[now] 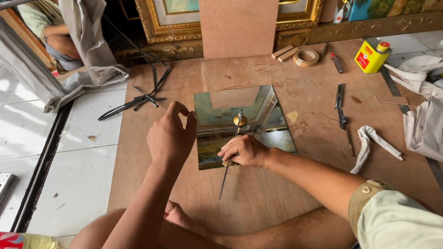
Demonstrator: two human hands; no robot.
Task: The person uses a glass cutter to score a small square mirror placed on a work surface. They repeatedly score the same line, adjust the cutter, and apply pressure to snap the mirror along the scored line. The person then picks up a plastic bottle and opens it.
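A rectangular glass pane lies flat on a brown plywood board and reflects the paintings behind it. My right hand rests on the pane's near edge and grips a slim cutting tool with a brass knob at its top; the tool's thin metal end sticks out toward me over the board. My left hand hovers at the pane's left edge, fingers curled and apart, holding nothing. My bare legs are folded on the board below.
Two utility knives, a white rag, a tape roll, a yellow can and grey cloth lie to the right. Framed paintings lean at the back. Another person sits far left. White tile floor is left.
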